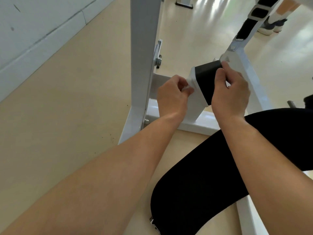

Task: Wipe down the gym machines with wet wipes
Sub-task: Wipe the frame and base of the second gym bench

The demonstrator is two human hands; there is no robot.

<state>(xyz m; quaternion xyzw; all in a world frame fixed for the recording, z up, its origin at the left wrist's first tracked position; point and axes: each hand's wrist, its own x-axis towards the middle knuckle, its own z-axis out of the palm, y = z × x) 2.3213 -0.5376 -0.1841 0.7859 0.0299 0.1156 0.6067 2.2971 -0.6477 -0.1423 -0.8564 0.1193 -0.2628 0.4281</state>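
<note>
A white gym machine stands on the floor, its tall white upright [144, 48] at the centre left. Low in its frame sits a white footplate with a black grip surface [207, 77]. My left hand [172, 95] holds a crumpled white wet wipe [70, 86] pinched between thumb and fingers, pressed against the plate's white left edge. My right hand [232, 92] grips the right side of the black surface, fingers curled over its far edge. Both forearms reach in from the bottom of the view.
A black padded seat [194, 192] lies below my right arm. The white base rail [194, 122] runs along the beige floor. A pale wall [33, 31] is at the left. Another person's shoes [272, 24] stand at the top right, beside a slanted bar with black straps [245, 29].
</note>
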